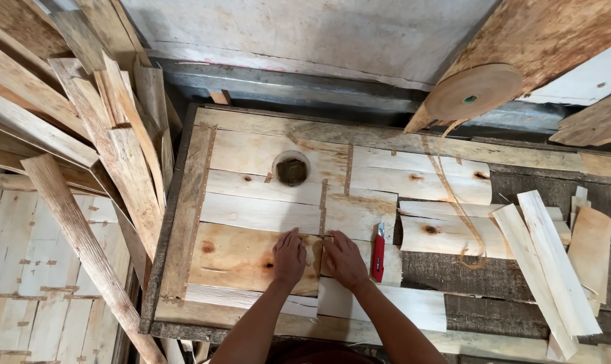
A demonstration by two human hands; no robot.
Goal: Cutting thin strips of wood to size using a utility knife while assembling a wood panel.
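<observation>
Head view: both hands flat on veneer seam

Left hand [289, 257] and right hand [344, 259] press palms-down, fingers spread, gripping nothing; between them a strip of tape [320, 237] over the joint of two veneer sheets [235, 256]; red utility knife [378, 253] just beside right hand; risk: uneven pressure shifts a sheet, seam gaps; hand could brush the knife.

A rough woodworking shop: thin veneer sheets [251, 202] patched together across the bench [177, 202], offcut strips [110, 155] heaped alongside, a roll of paper tape [473, 92] and a red utility knife [378, 253].
</observation>
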